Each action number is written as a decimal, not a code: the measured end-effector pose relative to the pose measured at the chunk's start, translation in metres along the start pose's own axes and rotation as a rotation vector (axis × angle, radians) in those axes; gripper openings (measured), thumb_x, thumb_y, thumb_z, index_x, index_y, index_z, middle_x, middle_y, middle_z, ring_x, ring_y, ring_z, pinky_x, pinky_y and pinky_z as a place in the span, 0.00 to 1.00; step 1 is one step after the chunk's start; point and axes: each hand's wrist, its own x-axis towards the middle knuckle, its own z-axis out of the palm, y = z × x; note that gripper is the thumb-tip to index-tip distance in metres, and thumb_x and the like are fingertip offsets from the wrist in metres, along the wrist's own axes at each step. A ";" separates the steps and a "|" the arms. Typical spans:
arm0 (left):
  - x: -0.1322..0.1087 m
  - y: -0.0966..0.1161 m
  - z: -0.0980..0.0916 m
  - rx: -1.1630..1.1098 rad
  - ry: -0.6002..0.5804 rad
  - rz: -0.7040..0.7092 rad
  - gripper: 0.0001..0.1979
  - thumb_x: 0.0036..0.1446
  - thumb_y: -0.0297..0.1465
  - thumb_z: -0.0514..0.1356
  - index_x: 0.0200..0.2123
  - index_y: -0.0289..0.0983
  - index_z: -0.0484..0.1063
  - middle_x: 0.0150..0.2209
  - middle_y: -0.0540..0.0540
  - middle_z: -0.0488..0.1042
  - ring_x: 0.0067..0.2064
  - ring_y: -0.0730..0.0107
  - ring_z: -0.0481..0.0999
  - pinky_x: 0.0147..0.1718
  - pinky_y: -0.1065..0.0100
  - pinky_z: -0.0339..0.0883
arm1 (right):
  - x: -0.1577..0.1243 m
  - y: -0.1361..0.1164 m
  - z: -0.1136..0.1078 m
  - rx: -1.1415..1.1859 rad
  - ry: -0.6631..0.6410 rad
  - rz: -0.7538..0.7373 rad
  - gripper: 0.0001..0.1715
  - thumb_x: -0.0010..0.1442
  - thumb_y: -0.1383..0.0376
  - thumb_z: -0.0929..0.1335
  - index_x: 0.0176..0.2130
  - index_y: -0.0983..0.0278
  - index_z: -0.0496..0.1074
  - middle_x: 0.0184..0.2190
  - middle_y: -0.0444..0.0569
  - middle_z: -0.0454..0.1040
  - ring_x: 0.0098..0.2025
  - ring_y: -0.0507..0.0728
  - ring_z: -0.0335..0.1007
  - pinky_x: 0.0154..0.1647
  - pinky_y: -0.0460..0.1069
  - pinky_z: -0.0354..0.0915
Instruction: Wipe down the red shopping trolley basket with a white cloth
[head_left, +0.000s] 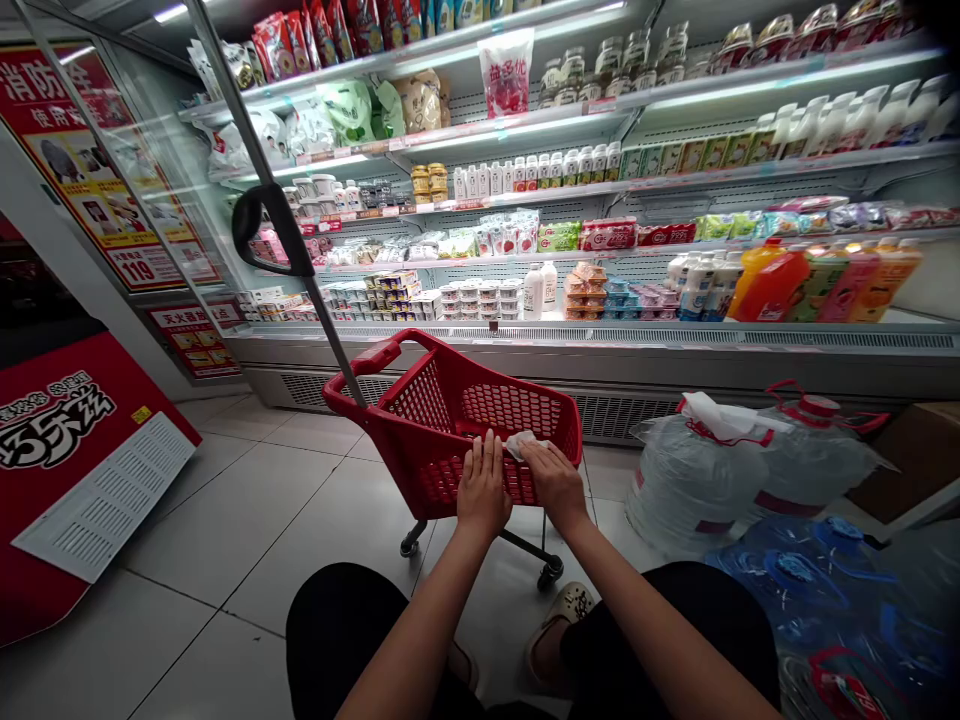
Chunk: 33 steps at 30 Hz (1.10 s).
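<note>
A red plastic shopping cart [401, 455] on wheels stands in front of my knees, its slotted basket showing nothing inside. My left hand [484, 485] lies with straight fingers against the near side of the basket, by the rim. Just right of it, my right hand [556, 482] is closed over a crumpled white tissue [523, 441] and presses it on the same rim. Part of the tissue is hidden under the fingers.
A lit refrigerated shelf [480, 335] with dairy and drinks spans the back. Large water jugs [694, 480] and blue-capped bottles [795, 570] stand at right, a white cloth [735, 412] over one jug. A red cabinet [112, 390] is at left; a metal pole with a black handle [289, 230] rises beside the cart.
</note>
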 end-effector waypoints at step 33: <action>0.001 -0.044 -0.037 0.042 -0.045 0.115 0.42 0.58 0.28 0.58 0.75 0.40 0.52 0.78 0.48 0.46 0.77 0.55 0.48 0.76 0.49 0.36 | -0.015 0.030 -0.011 0.019 0.018 -0.032 0.34 0.70 0.76 0.58 0.71 0.62 0.63 0.64 0.52 0.73 0.65 0.58 0.70 0.71 0.60 0.63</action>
